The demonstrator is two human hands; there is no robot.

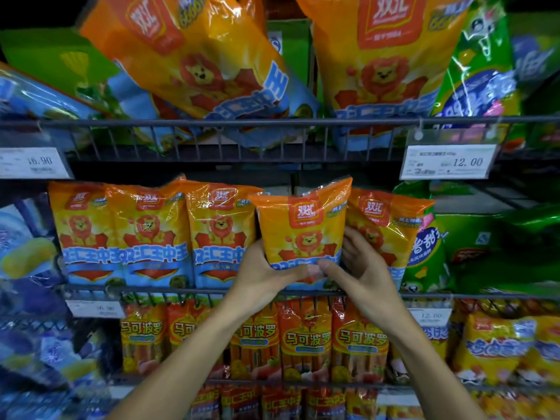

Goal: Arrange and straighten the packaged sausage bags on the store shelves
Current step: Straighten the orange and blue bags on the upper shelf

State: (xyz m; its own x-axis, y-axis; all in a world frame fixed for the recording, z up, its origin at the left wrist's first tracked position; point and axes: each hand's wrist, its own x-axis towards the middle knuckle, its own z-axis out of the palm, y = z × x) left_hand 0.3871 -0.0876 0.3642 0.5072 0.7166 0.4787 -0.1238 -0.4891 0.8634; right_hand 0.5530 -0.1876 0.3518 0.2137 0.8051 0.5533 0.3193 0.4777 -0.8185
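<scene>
Middle wire shelf: row of glossy orange-and-blue plastic sausage bags with a lion print, standing upright side by side behind the front rail. Above it, two large orange lion-print bags lean out over the upper rail. Below it, a row of red-and-yellow sausage packs.

Bag in hand: one orange-and-blue lion-print sausage bag, held in front of the row, right of centre, lifted a little above its neighbours. My left hand grips its lower left corner, thumb across the front. My right hand holds the lower right edge, thumb on the front, fingers curled behind. Both sets of fingers are clamped on the bag.

Orientation: long axis close to vertical, red logo end up, printed face toward me, top tilted slightly to the right.

Risks, my judgement:
- Film is slick and I hold only the bottom; the top-heavy bag could fold forward or slip over the rail.
- Pushing it into the gap may knock the tilted orange bag just right of it, which already leans.
- Whether the gap behind is wide enough, I cannot tell; forcing it could crumple the neighbours.
</scene>
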